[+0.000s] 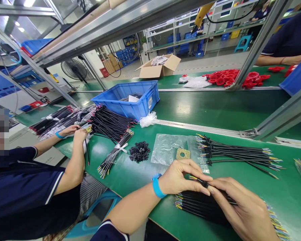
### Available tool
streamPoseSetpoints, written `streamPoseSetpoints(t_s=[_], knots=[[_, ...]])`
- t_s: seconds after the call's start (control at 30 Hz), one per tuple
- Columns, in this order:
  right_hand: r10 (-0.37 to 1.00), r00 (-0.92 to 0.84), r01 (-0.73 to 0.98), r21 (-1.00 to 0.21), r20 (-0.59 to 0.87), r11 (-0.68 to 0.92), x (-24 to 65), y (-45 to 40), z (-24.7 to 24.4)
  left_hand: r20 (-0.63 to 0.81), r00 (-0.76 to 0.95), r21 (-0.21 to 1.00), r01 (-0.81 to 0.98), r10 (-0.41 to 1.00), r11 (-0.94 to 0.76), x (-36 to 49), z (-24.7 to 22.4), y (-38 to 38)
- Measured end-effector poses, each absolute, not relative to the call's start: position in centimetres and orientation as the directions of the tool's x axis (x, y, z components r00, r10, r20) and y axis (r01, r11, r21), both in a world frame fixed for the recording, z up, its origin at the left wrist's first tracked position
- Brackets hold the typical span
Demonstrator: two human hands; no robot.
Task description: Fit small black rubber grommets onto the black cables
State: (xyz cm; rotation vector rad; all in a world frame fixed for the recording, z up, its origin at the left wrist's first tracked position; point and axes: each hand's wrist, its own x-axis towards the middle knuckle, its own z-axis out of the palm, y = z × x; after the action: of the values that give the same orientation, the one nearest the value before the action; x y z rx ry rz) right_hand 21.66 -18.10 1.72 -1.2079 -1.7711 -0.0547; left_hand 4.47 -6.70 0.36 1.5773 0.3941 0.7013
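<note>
My left hand (177, 177), with a blue wristband, pinches a small black plastic piece (204, 183) close to the end of a cable. Thin stripped wires (194, 178) stick out from that end, between thumb and fingers. Meeting it from the other side, my right hand (243, 202) is closed on the same black cable, mostly hidden by the fingers. Under both hands lies a row of black cables (205, 206) with coloured wire ends. Farther back is a stack of cables (238, 154) with black pieces near their left ends. A heap of black plastic pieces (139, 152) sits to the left.
A clear plastic bag (163, 149) lies under a yellow sponge (183, 154) with a hole. At left, a co-worker's hands (77, 132) handle a cable beside a large cable pile (112, 122). Behind stand a blue bin (125, 105) and a metal frame post (286, 113).
</note>
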Motion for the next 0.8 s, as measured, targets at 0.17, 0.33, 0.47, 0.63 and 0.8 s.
streamPoseSetpoints(t_s=[0.17, 0.33, 0.47, 0.63, 0.8], knots=[[0.665, -0.127, 0.829, -0.290, 0.736, 0.478, 22.2, -18.2, 1.2, 0.269, 0.750, 0.963, -0.213, 0.604, -0.165, 4.5, 0.3, -6.6], [0.644, -0.163, 0.876, -0.191, 0.747, 0.443, 23.0, -18.6, 1.4, 0.250, 0.772, 0.967, -0.230, 0.584, -0.111, 3.7, 0.7, -5.6], [0.631, -0.142, 0.952, -0.069, 0.763, 0.298, 25.6, -18.8, 1.7, 0.324, 0.364, 0.910, -0.374, 0.873, -0.182, 1.6, 1.5, -2.7], [0.673, -0.117, 0.983, -0.013, 0.731, 0.184, 28.9, -17.4, 0.7, 0.187, -0.284, 0.812, -0.495, 0.941, -0.310, -1.0, 2.1, 0.8], [0.736, -0.251, 0.965, 0.098, 0.629, 0.245, 30.9, -14.7, -1.2, 0.168, -0.336, 0.788, -0.519, 0.927, -0.331, -1.5, 2.2, 1.4]])
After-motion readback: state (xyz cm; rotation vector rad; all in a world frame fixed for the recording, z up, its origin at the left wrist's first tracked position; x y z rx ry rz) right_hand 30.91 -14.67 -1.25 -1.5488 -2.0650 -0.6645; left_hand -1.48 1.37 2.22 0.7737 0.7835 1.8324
